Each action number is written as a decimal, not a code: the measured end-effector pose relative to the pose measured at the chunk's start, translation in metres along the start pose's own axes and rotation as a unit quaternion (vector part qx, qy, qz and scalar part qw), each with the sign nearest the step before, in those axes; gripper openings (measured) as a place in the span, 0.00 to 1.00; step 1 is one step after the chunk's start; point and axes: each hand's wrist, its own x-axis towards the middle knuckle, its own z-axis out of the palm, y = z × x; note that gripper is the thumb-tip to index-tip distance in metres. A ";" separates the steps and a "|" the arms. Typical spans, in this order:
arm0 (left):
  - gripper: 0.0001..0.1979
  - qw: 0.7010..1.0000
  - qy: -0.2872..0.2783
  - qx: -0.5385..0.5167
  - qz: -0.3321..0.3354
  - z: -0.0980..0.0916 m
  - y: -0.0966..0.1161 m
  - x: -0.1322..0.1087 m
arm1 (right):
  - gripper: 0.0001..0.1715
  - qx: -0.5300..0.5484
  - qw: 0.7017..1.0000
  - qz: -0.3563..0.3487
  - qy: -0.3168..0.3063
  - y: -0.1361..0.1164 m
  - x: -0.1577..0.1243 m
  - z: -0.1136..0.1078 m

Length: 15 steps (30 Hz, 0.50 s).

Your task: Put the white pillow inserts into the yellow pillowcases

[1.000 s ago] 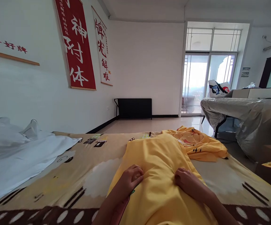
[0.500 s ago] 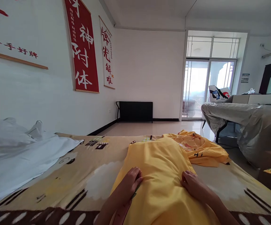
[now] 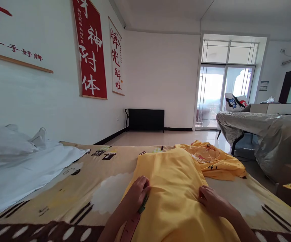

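Note:
A yellow cloth [image 3: 170, 188] lies lengthwise in front of me, folded into a long panel with soft wrinkles. My left hand [image 3: 140, 190] grips its left edge, fingers curled and closed on the fabric. Beneath that wrist a pink printed shape with green leaves [image 3: 132, 225] shows on the cloth. At the right edge my right hand [image 3: 212, 199] pinches the fabric, fingers bent inward. Against the far right corner rests a bunched yellow printed cloth [image 3: 218, 164]. Everything lies on a beige patterned blanket [image 3: 85, 188] with a brown dotted border.
White cloth [image 3: 29, 171] is heaped on the blanket's left side. To the right stands a table draped in plastic sheeting [image 3: 266, 124], with a printed bag [image 3: 236, 102] and boxes on top. A black folded panel [image 3: 146, 119] leans against the back wall.
Both hands have moved slightly outward along the yellow cloth's edges, the right one also a little nearer me. More of the pink and green print shows by my left wrist.

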 end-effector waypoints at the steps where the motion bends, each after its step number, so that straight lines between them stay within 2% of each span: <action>1: 0.11 1.000 0.008 0.004 0.004 0.001 0.000 0.000 | 0.08 -0.003 1.000 0.005 -0.006 0.001 0.000 0.002; 5: 0.11 0.999 0.040 0.010 0.034 0.008 -0.003 0.002 | 0.12 -0.011 1.000 0.011 -0.018 0.002 0.001 0.007; 7: 0.12 0.998 0.051 -0.001 0.028 0.010 -0.004 0.002 | 0.13 -0.006 1.000 -0.001 -0.015 0.000 0.001 0.005; 12: 0.15 0.996 0.086 -0.017 -0.015 0.012 -0.001 0.001 | 0.12 0.054 0.996 -0.021 0.072 -0.014 0.000 -0.006; 15: 0.14 0.991 0.128 -0.034 -0.022 0.010 0.003 0.000 | 0.23 0.079 0.991 -0.045 0.094 -0.023 0.000 -0.008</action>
